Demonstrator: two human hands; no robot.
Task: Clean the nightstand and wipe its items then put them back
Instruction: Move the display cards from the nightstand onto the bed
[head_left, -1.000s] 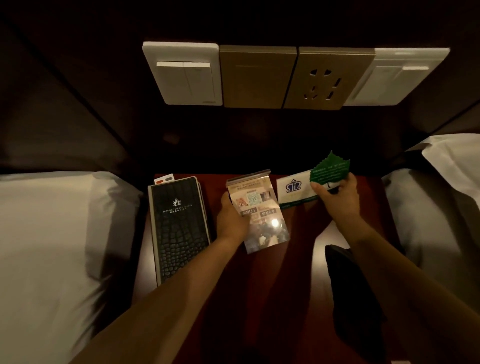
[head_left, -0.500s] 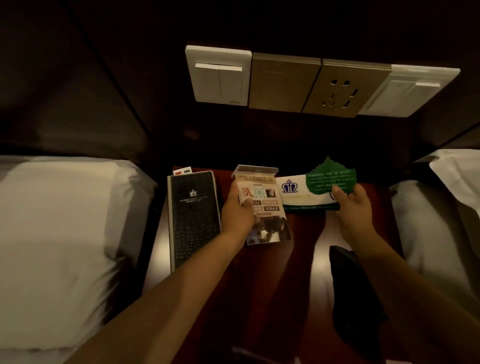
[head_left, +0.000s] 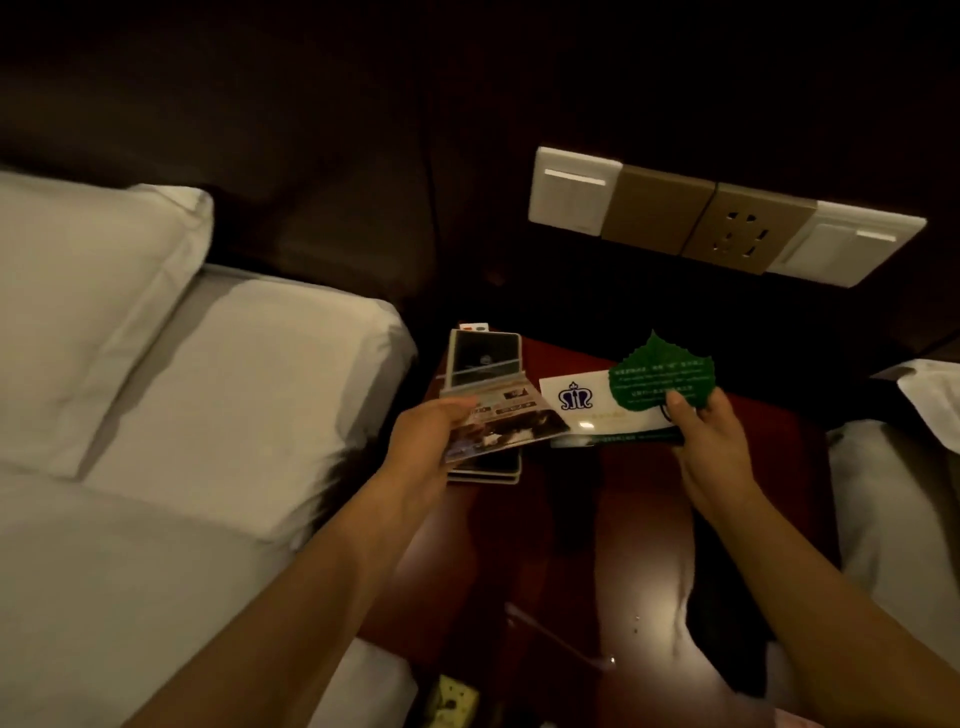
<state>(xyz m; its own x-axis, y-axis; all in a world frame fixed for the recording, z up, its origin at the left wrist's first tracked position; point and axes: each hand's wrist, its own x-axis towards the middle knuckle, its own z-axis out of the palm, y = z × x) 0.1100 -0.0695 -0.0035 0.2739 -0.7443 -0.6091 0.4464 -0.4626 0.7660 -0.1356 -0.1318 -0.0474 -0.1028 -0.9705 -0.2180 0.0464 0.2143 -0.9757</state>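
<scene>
The red-brown nightstand (head_left: 639, 525) sits between two beds. My left hand (head_left: 434, 431) grips a printed acrylic sign stand (head_left: 506, 415), tilted flat over the black leather folder (head_left: 485, 364) that lies at the nightstand's left edge. My right hand (head_left: 709, 431) holds a green leaf-shaped card (head_left: 662, 376) together with a white card with a blue crest (head_left: 582, 402), just above the back of the nightstand. A dark cloth (head_left: 722, 613) lies at the nightstand's right side, partly under my right forearm.
A bed with white pillows (head_left: 78, 312) and a white sheet fills the left. Another white bed (head_left: 893, 499) is at the right. Wall switches and a socket panel (head_left: 727, 228) hang above the nightstand. A small yellowish object (head_left: 452, 701) lies on the floor below.
The view has swung left toward the left bed. My left hand has carried the sign stand left over the folder and tipped it flatter. My right hand still holds both cards.
</scene>
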